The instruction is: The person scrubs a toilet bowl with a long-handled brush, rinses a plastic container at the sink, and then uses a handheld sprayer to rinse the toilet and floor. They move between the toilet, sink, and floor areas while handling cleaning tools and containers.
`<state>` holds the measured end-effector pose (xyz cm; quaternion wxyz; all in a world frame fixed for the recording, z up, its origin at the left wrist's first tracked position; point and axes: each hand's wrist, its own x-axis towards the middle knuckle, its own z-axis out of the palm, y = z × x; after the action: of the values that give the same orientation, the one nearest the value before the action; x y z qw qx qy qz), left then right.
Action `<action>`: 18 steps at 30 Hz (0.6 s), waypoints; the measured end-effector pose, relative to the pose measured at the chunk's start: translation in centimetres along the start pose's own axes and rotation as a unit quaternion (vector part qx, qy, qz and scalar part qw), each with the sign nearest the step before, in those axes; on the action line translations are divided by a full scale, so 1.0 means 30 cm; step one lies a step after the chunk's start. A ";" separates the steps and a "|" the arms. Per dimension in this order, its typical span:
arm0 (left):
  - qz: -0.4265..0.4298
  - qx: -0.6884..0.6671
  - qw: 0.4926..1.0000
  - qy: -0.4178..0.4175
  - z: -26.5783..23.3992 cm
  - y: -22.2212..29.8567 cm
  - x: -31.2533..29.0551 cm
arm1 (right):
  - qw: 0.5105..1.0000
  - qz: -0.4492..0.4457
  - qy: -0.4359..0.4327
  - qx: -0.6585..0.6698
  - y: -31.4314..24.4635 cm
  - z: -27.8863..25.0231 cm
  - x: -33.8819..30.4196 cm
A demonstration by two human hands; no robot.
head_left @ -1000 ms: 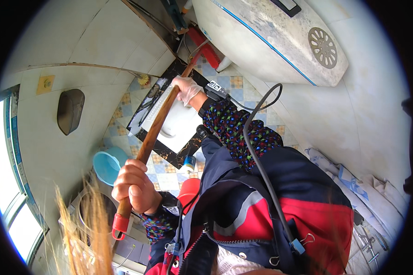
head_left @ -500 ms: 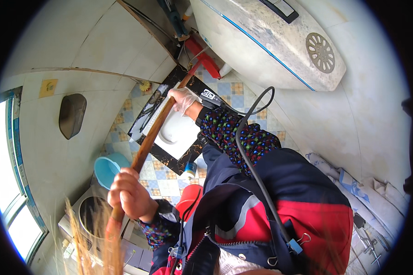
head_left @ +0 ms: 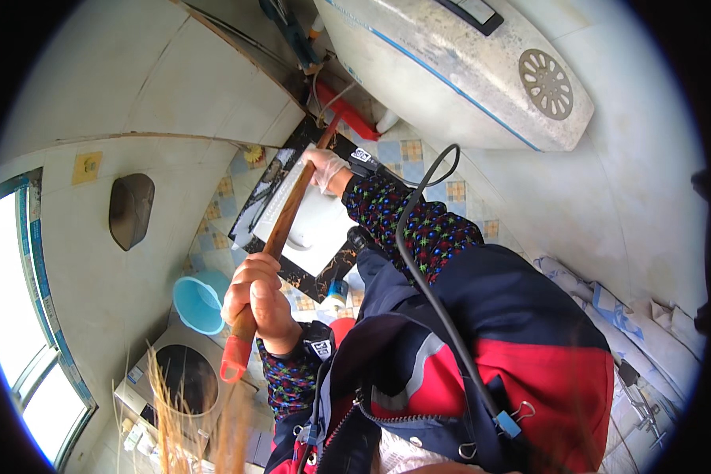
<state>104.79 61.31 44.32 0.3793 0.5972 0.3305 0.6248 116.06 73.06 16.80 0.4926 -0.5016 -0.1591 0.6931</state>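
Observation:
My left hand (head_left: 259,299) is wrapped round a long wooden pole (head_left: 289,215) close to its end, where a red cap (head_left: 235,357) sticks out below the fist. Farther along, my right hand (head_left: 325,169), in a thin clear plastic glove, grips the same pole. Slanting away to the upper right, the pole meets a long red bar-shaped piece (head_left: 354,117) near the floor; how they join is hard to see. Beneath the pole lies a white squat toilet (head_left: 312,251), set in a black, gold-veined surround (head_left: 324,283).
A light-blue bucket (head_left: 200,302) stands left, near a washing machine (head_left: 146,371) with a round dark lid. A bottle (head_left: 336,292) is by the toilet surround. A large white tank-like appliance (head_left: 458,75) juts in at upper right. Blurred straw-coloured strands (head_left: 174,419) cross the lower left.
My left hand and the pole's capped end have moved up and to the right, nearer my right hand. My right hand keeps its grip. The whole view has shifted slightly.

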 end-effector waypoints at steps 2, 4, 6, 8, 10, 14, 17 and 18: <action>-0.005 0.049 0.998 0.041 -0.019 0.030 -0.006 | 0.994 0.081 0.027 0.074 -0.003 0.016 -0.022; -0.002 0.038 0.997 0.070 -0.049 0.076 -0.004 | 0.987 0.111 0.047 0.103 -0.012 0.037 -0.046; 0.008 -0.004 0.999 0.052 -0.072 0.100 0.003 | 0.988 0.108 0.032 0.102 -0.014 0.041 -0.054; 0.014 -0.007 0.998 0.065 -0.071 0.088 0.002 | 0.989 0.098 -0.002 0.107 -0.008 0.021 -0.033; 0.009 0.010 0.995 0.101 -0.042 0.041 -0.017 | 0.990 -0.131 -0.018 -0.058 0.008 -0.011 0.014; 0.010 0.054 0.998 0.022 0.010 -0.068 -0.057 | 0.865 -0.247 -0.007 -0.436 0.029 -0.093 0.120; -0.022 0.042 0.995 0.092 -0.007 -0.090 -0.086 | 0.847 -0.204 -0.026 -0.490 0.051 -0.134 0.150; -0.009 0.035 0.996 0.080 -0.018 -0.105 -0.087 | 0.848 -0.153 -0.016 -0.507 0.058 -0.144 0.151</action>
<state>104.50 60.61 40.27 0.3362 0.5549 0.3869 0.6553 118.78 74.89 11.20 0.2669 -0.6395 -0.5710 0.4401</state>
